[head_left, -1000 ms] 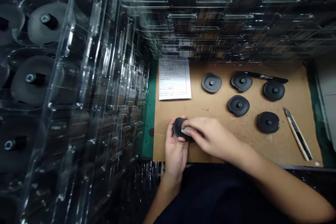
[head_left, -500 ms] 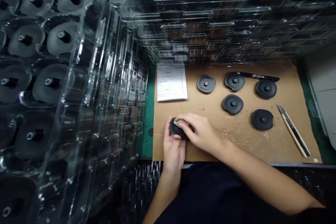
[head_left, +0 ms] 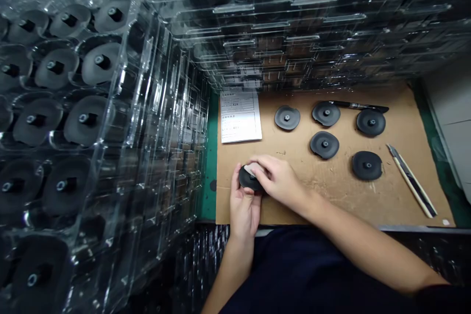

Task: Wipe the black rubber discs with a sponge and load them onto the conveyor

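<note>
My left hand (head_left: pixel 244 208) is closed around the edge of a black disc (head_left: pixel 247 180), holding it above the cardboard sheet (head_left: pixel 287 211). Pinched in my right hand (head_left: pixel 281 179) is a small pale pad (head_left: pixel 253 169), pressed to the upper face of that disc. The fingers partly cover both the pad and the disc. Several similar black discs with a central metal-tipped stem lie on the cardboard to the right, such as one grey-black disc (head_left: pixel 287 118) and another dark disc (head_left: pixel 367 165).
Clear plastic trays (head_left: pixel 99 122) holding more discs are stacked at the left. Another tall stack of trays (head_left: pixel 294 34) stands at the back. A printed paper (head_left: pixel 241 117), a black pen (head_left: pixel 358 106) and a utility knife (head_left: pixel 412 180) lie on the cardboard.
The view has shifted slightly. The pad in my right hand has moved a little on the disc, showing more of its pale surface. My left hand still holds the disc.
</note>
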### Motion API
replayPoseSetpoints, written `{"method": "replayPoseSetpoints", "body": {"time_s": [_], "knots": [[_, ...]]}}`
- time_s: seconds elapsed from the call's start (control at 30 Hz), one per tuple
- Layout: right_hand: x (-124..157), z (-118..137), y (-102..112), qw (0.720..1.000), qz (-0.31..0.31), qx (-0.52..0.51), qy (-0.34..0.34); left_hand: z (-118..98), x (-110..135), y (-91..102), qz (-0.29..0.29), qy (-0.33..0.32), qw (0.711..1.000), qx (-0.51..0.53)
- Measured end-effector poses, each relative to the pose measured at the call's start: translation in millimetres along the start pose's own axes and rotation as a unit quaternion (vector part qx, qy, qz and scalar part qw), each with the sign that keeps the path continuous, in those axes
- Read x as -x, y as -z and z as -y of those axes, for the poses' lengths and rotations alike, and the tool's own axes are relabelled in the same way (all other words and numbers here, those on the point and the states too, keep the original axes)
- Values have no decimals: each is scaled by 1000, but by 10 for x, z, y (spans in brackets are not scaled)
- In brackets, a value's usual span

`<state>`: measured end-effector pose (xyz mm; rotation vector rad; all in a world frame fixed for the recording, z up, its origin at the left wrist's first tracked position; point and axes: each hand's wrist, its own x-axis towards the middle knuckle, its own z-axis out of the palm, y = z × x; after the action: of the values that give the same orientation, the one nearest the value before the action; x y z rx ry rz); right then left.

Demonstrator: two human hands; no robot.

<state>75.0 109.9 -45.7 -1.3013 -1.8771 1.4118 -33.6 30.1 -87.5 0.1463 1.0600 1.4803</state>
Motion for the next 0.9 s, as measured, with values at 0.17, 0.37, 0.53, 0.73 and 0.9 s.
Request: {"method": "replayPoseSetpoints", "body": {"time_s": [0.17, 0.37, 0.53, 0.73, 0.9], "knots": [[443, -265, 261, 996, 58, -2, -67, -43, -11, -11, 21, 22, 1000, 4], [533, -228, 470, 995, -24, 9, -95, -69, 58, -97, 29, 75, 997, 0], [406, 256, 217, 991, -78, -1, 107, -142, 207, -241, 44, 118, 990, -58], [523, 365, 365, 995, -6, 13, 97, -192, 331, -437, 47, 125, 989, -57], [720, 377, 427, 985, -54, 2, 162, -225, 398, -539, 63, 131, 987, -61]]}}
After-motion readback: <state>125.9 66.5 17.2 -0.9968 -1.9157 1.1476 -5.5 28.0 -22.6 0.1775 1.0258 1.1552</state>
